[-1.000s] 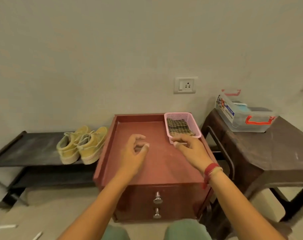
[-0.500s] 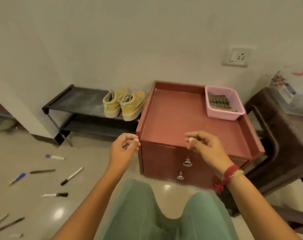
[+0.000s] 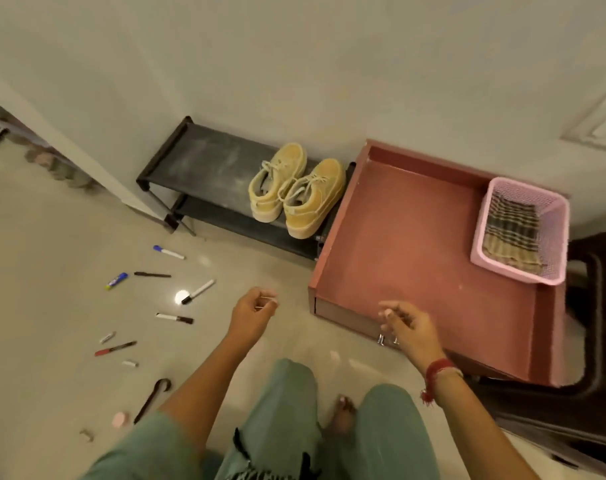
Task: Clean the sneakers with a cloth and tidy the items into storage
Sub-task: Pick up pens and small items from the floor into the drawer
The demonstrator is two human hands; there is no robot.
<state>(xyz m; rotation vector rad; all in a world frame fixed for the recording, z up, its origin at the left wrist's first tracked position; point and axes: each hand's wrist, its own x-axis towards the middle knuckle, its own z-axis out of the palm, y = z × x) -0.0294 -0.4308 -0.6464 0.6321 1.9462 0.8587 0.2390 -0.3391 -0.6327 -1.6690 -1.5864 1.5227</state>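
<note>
A pair of yellow sneakers (image 3: 296, 190) stands on the top shelf of a low black shoe rack (image 3: 201, 168) against the wall. Right of it is a red drawer cabinet (image 3: 412, 258) with a rimmed top. A pink basket (image 3: 554, 244) at its back right corner holds a folded striped cloth (image 3: 513, 230). My left hand (image 3: 253, 315) hangs over the floor in front of the cabinet's left corner, fingers loosely curled and holding nothing. My right hand (image 3: 407, 327) hovers at the cabinet's front edge above the drawer knobs (image 3: 381, 339), fingers relaxed, empty.
Several markers and pens (image 3: 170, 252) lie scattered on the pale floor at the left, with a small pink eraser (image 3: 118, 419) and a dark hooked tool (image 3: 152, 398). A dark brown table (image 3: 592, 375) stands to the cabinet's right. My knees are at the bottom.
The view has swung left and downward, showing more floor and scattered pens. Both hands have drawn back from the cabinet top to its front edge and stayed empty.
</note>
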